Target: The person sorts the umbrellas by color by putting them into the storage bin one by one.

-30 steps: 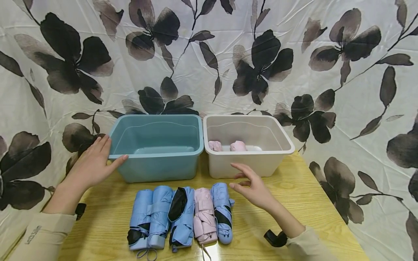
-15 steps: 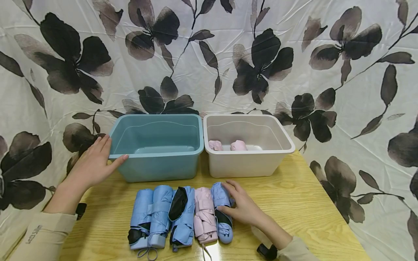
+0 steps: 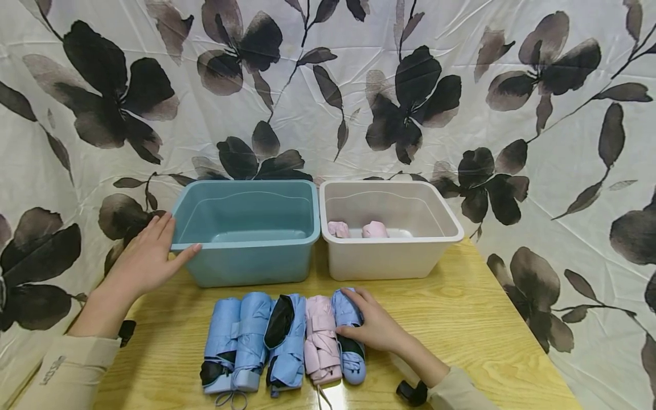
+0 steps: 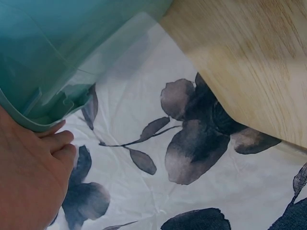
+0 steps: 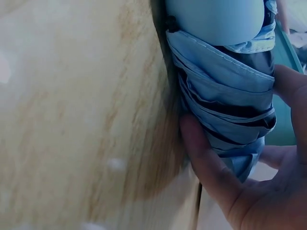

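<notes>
- One blue umbrella [image 3: 353, 364], rightmost on the table [image 3: 451, 319], is pinched by the right hand [image 3: 376, 326].
- Likely light, soft over stiff, it is best held mid-length.
- Teal bin [image 3: 251, 265] is touched by left hand [image 3: 143, 261], thumb spread.

Head view: forward, down over table [image 3: 461, 313]. Wrist views: close; left shares teal bin [image 3: 251, 265] with head, right shares rightmost umbrella [image 5: 223, 84].

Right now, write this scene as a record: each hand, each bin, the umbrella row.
left hand: rests on rim of teal bin
right hand: holds rightmost blue folded umbrella
teal bin: left of white bin
white bin: two pink bundles inside, partly hidden
umbrella row: three blue folded umbrellas, pink folded umbrella, held blue one, left to right
</notes>
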{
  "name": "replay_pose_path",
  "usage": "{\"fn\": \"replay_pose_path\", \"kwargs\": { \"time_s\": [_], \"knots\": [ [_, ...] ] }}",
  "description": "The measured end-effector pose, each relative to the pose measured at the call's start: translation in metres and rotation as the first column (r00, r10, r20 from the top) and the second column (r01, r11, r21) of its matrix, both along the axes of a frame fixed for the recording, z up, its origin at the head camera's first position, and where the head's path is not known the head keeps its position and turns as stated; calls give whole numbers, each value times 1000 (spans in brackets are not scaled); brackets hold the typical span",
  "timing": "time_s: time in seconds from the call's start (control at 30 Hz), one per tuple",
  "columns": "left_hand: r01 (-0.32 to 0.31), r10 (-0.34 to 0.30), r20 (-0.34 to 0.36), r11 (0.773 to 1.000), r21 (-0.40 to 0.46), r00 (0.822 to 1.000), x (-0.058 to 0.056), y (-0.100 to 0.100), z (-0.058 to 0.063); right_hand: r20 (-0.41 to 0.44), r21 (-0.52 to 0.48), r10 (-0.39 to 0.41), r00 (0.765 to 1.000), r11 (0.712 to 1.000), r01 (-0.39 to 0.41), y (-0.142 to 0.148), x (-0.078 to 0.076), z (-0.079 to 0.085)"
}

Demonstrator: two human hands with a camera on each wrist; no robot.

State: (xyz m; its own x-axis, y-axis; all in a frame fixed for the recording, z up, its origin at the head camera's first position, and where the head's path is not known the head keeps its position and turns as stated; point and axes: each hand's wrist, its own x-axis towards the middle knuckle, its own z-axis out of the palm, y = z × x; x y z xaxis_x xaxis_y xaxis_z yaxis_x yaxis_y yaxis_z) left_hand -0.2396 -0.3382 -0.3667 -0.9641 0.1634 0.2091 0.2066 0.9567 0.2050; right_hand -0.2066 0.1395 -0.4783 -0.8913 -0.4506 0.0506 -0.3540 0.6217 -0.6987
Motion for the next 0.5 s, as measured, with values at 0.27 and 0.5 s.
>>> {"fn": "replay_pose_path", "kwargs": {
  "time_s": [0.27, 0.5],
  "knots": [
    [7, -7, -1, 1000, 1, 1000, 0, 0, 1, -32, -88, -27, 999, 996, 24, 2, 0, -3],
    [4, -4, -5, 1000, 8, 1000, 1, 1, 0, -93, -173, -64, 994, 984, 48, 3, 7, -3]
  ]
}}
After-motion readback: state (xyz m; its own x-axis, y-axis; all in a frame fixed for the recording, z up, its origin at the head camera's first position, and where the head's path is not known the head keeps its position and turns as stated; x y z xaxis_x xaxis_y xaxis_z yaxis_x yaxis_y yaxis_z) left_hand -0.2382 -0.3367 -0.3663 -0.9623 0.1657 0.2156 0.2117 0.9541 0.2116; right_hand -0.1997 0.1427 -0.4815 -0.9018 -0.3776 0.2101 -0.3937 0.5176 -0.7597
